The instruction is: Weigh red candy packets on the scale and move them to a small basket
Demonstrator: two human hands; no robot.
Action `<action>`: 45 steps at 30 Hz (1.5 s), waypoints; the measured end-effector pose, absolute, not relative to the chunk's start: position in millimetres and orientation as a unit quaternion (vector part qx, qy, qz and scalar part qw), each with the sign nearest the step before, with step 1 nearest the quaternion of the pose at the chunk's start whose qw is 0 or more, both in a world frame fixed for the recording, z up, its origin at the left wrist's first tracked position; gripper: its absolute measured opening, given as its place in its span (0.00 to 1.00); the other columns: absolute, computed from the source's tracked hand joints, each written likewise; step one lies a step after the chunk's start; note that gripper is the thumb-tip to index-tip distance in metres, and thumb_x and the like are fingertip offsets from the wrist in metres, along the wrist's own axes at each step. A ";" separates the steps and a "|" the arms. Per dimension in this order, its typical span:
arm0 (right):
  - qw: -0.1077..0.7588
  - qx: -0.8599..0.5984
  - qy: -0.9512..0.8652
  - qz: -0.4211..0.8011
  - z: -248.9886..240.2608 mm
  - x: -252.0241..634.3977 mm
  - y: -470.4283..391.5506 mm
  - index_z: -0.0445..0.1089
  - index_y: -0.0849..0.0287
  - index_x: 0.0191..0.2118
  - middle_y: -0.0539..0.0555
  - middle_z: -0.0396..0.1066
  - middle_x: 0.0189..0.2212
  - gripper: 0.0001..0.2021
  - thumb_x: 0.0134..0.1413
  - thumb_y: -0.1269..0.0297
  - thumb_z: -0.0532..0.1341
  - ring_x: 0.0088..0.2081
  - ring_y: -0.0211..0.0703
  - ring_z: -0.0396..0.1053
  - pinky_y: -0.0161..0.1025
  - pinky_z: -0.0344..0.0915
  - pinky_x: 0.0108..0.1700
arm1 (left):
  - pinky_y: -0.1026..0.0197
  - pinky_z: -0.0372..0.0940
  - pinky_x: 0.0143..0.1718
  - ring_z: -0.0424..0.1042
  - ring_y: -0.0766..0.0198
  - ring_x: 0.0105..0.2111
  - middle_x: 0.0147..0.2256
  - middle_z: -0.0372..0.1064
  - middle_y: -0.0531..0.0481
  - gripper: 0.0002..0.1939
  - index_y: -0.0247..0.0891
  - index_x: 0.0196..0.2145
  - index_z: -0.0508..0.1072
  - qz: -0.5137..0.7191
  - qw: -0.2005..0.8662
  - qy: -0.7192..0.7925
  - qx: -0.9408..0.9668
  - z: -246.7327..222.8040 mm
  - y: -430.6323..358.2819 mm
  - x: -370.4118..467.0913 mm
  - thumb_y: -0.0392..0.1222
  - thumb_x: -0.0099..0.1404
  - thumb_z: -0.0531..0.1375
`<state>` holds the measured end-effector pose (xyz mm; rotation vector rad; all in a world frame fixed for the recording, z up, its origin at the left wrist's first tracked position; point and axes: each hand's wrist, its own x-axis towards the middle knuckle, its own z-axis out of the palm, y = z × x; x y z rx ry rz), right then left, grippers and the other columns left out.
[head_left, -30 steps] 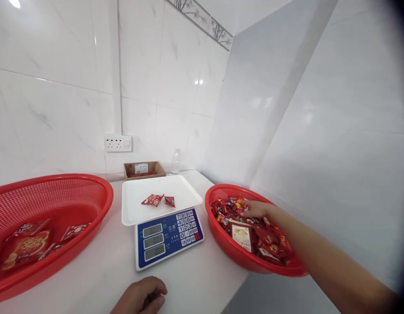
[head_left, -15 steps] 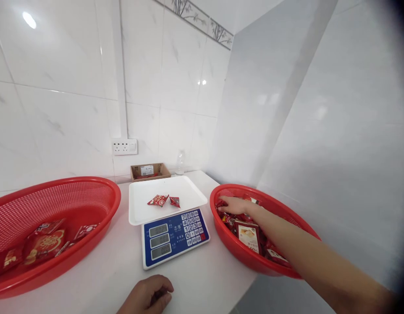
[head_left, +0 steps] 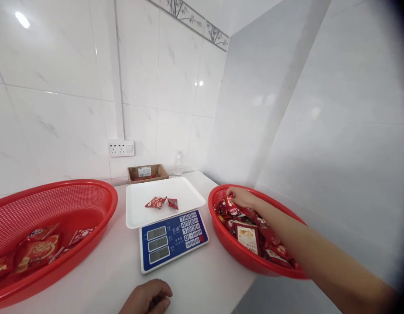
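Observation:
My right hand [head_left: 240, 197] is inside the right red basket [head_left: 228, 250], its fingers closed on a small red snack packet [head_left: 229, 202] near the back left rim. Other red wrapped packets lie heaped under it, with a dark red packet showing a biscuit picture [head_left: 247, 237] on top. My left hand [head_left: 150, 296] rests on the table in front of the scale, fingers curled in and nothing visible in them. Two red packets, a larger one [head_left: 156, 202] and a smaller one [head_left: 172, 203], lie on the white tray [head_left: 136, 213] of the digital scale [head_left: 174, 241].
At the left stands another red basket [head_left: 100, 196] with several red packets at its bottom. A low cardboard box [head_left: 162, 172] and a clear plastic bottle [head_left: 179, 163] stand behind the tray against the tiled wall. A grey-white wall rises beyond the right basket.
My right hand has shifted right and up within the right basket and now pinches a red packet. My left hand stays by the scale. The view has turned slightly.

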<state>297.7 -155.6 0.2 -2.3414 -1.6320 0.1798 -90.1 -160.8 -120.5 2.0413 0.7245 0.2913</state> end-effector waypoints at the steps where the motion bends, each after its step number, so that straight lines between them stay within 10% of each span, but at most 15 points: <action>1: 0.156 -0.809 -0.561 0.073 3.1 300.4 -156.0 0.65 0.63 0.38 0.50 0.67 0.33 0.08 0.54 0.64 0.56 0.32 0.36 0.66 0.39 0.65 0.34 | 0.69 0.57 0.26 0.63 0.66 0.26 0.28 0.67 0.52 0.13 0.38 0.34 0.70 0.117 0.460 0.291 0.831 -119.6 -160.6 -90.2 0.49 0.58 0.54; 13: 0.318 -0.790 -0.500 0.157 15.9 304.5 -156.8 0.58 0.57 0.33 0.43 0.61 0.17 0.06 0.47 0.73 0.51 0.18 0.32 0.61 0.31 0.61 0.24 | 0.70 0.58 0.26 0.63 0.67 0.26 0.27 0.68 0.53 0.11 0.39 0.34 0.71 0.127 0.449 0.296 0.834 -121.4 -161.8 -90.7 0.46 0.57 0.54; 23: 0.411 -0.735 -0.514 0.163 36.0 257.5 -121.2 0.59 0.57 0.40 0.51 0.69 0.27 0.09 0.51 0.68 0.51 0.29 0.37 0.69 0.34 0.66 0.34 | 0.71 0.58 0.25 0.64 0.68 0.26 0.30 0.69 0.51 0.11 0.37 0.35 0.73 0.133 0.468 0.266 0.832 -120.0 -159.4 -94.6 0.41 0.56 0.55; 45: 0.378 -0.708 -0.579 0.146 4.3 149.3 -34.7 0.57 0.62 0.52 0.53 0.71 0.32 0.22 0.49 0.67 0.53 0.31 0.39 0.69 0.34 0.64 0.33 | 0.70 0.61 0.26 0.68 0.67 0.26 0.31 0.71 0.46 0.13 0.34 0.37 0.75 0.155 0.452 0.243 0.844 -122.5 -158.1 -97.8 0.42 0.57 0.56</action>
